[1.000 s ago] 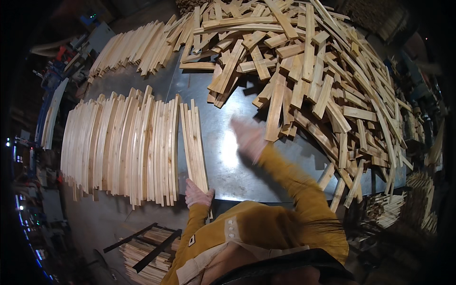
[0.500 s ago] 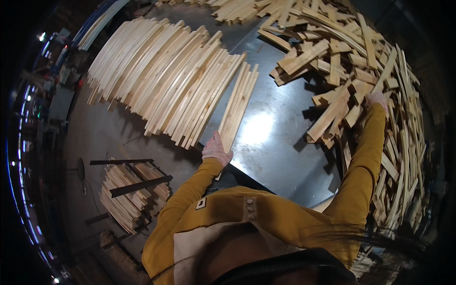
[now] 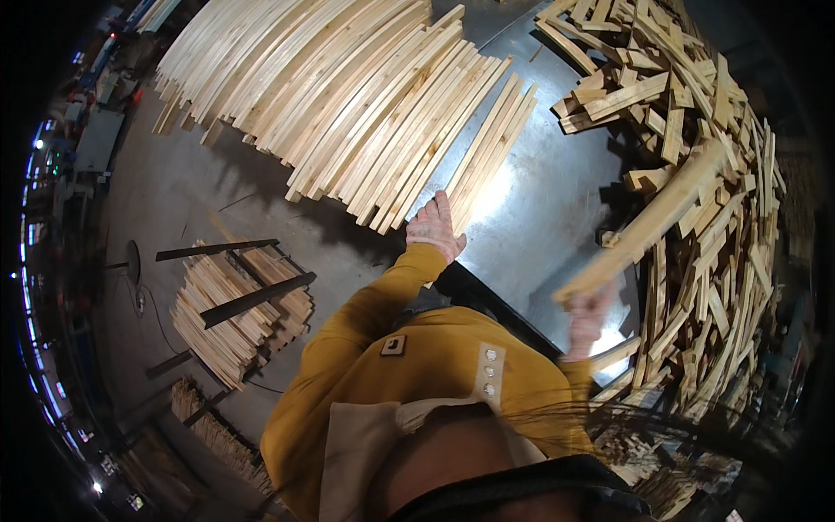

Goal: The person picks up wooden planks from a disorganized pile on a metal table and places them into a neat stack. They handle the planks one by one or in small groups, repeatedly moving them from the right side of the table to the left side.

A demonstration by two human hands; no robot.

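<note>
My left hand (image 3: 435, 230) is closed around the near part of a small group of pale wooden strips (image 3: 492, 157), which lie side by side on the metal table. Low on the right, my right hand (image 3: 589, 320), smeared by motion, grips the near end of a longer wooden board (image 3: 652, 222). That board slants up and away, its far end over the heap of loose wood pieces (image 3: 696, 283). To the left of my left hand lies a wide row of wooden strips (image 3: 348, 104), closely laid and reaching past the table's near edge.
The shiny metal table (image 3: 513, 261) lies between the row and the heap, with a dark near edge in front of my body. On the floor at left, more strips (image 3: 222, 313) sit in a stack with dark bars (image 3: 257, 300) across it. A round dark stand (image 3: 133, 261) is beside it.
My right hand has come back toward me from the heap, now with a board in it. My left hand stays at the small group of strips. The whole view has shifted.
</note>
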